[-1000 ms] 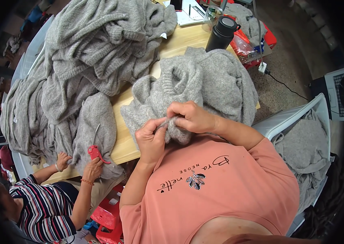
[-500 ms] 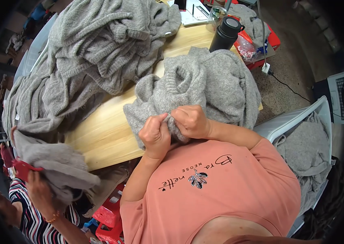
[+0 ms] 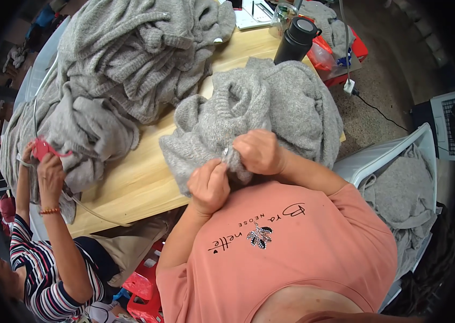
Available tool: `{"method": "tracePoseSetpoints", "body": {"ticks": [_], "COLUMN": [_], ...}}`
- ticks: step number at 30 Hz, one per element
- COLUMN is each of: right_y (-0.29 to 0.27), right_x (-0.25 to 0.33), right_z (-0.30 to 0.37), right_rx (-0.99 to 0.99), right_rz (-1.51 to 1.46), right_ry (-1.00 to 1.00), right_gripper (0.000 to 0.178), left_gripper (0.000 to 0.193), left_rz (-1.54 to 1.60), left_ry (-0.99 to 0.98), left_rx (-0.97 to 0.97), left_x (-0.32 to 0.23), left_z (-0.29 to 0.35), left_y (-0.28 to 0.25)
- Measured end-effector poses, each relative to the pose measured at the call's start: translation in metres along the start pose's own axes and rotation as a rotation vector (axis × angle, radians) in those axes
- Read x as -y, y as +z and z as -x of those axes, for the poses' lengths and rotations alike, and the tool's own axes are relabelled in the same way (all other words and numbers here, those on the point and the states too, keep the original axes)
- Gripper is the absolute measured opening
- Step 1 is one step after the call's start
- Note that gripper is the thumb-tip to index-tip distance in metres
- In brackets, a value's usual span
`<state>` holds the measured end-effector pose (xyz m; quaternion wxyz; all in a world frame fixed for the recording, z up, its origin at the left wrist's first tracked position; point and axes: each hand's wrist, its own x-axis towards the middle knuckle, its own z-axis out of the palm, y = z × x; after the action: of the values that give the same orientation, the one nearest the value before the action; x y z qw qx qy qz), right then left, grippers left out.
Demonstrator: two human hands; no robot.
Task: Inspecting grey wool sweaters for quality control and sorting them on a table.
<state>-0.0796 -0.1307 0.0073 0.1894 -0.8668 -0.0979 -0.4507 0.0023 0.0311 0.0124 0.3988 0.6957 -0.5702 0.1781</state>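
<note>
A grey knitted sweater (image 3: 292, 116) lies bunched on the wooden table in front of me, its ribbed opening turned upward. My left hand (image 3: 208, 185) is closed on the knit at its near edge, thumb and fingers pinched together. Just above and to the right, my right hand (image 3: 260, 152) grips the same sweater in a curled fist. A short stretch of fabric runs between the two hands, with a small pale spot on it that I cannot make out.
A tall heap of grey sweaters (image 3: 136, 59) covers the table's far left. At left, a co-worker's hand (image 3: 51, 175) holds a red object (image 3: 44, 148) by more knitwear. A black bottle (image 3: 296, 39) stands behind my sweater. A pale bin (image 3: 426, 156) of knitwear is at right.
My hands have moved slightly apart, the right one a little up and right, both still gripping the sweater. The co-worker has raised the red object and laid the garment onto the table's left side.
</note>
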Motion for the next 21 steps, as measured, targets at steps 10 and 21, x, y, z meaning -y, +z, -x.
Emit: {"method": "tracePoseSetpoints", "body": {"ticks": [10,21], "right_y": [-0.03,-0.066], "right_x": [-0.014,0.016], "right_z": [0.08,0.025], "right_rx": [0.277,-0.01], "right_rz": [0.108,-0.284], "right_ry": [0.281,0.203], "right_gripper": [0.031,0.028], "left_gripper": [0.014,0.036], "left_rz": [0.06,-0.123], "left_ry": [-0.098,-0.035], "left_rx": [0.293,0.135], "left_x": [0.023,0.028], "left_z": [0.06,-0.062], "left_y": [-0.017,0.022]}}
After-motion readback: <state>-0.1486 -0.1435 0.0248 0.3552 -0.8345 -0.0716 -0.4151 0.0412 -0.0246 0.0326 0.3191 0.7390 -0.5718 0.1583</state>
